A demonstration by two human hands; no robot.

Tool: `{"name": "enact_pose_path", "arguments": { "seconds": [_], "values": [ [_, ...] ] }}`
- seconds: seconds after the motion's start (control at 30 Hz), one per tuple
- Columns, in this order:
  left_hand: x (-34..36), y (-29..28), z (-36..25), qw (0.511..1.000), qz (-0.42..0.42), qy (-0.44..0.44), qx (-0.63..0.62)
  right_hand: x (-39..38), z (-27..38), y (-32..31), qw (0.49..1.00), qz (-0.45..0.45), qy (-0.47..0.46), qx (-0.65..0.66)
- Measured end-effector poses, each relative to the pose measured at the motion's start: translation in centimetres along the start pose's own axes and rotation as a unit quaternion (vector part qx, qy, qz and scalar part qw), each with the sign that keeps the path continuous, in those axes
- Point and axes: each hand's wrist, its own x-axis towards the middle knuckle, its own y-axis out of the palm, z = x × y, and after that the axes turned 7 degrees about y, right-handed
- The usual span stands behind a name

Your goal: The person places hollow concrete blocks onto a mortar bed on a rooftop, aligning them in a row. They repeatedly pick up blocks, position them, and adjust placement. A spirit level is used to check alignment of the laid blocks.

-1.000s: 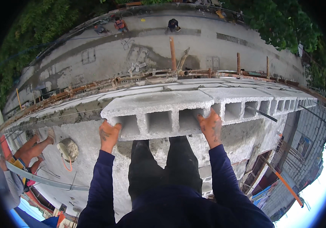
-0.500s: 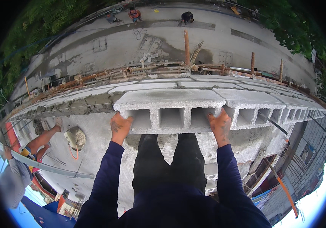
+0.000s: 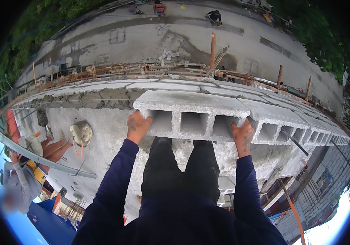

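Note:
A grey hollow concrete block (image 3: 191, 99) lies atop the wall edge in front of me, its three openings facing me. My left hand (image 3: 138, 123) grips its left end with fingers curled at the cavity. My right hand (image 3: 242, 134) holds the right end, where it meets a row of similar blocks (image 3: 281, 110) running off to the right. Left of the block is a bed of wet mortar (image 3: 105, 98), with a thin string across it. A dark bar (image 3: 299, 145) sticks out from the row on the right.
A co-worker in grey sleeves (image 3: 22, 179) is at left beside a long metal channel (image 3: 60, 165). A white fitting with orange hose (image 3: 75, 132) sits in a wall recess. Rusty pipes (image 3: 117, 67) line the far side, and people (image 3: 215, 17) crouch on the pavement below.
The view has shifted, so the block and both gripping hands appear higher and farther right. The co-worker at left has changed posture, with arms now bent up.

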Motion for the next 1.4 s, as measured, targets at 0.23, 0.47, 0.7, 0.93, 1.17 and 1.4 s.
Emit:
{"name": "enact_pose_path", "arguments": {
  "seconds": [0.23,0.47,0.7,0.93,1.17,1.4],
  "values": [
    [0.3,-0.4,-0.4,1.0,0.017,0.001,0.004,0.1,0.3,-0.4,1.0,0.007,0.005,-0.02],
    [-0.5,-0.1,-0.8,0.998,-0.046,0.013,-0.049,-0.1,0.7,-0.2,0.999,-0.001,0.022,-0.024],
    [0.0,-0.2,-0.4,0.998,-0.043,0.034,-0.032,0.4,0.1,0.2,0.998,0.009,0.013,-0.055],
    [0.3,0.6,0.2,0.997,-0.055,0.044,-0.019,0.7,-0.1,0.4,0.998,0.004,0.001,-0.07],
    [0.2,0.7,-0.1,1.0,-0.03,0.009,0.002,0.2,0.6,-0.2,0.995,0.032,0.038,-0.081],
    [0.3,0.9,0.5,0.998,-0.045,0.044,0.011,-0.2,1.1,0.1,0.995,0.026,0.068,-0.063]
  ]
}}
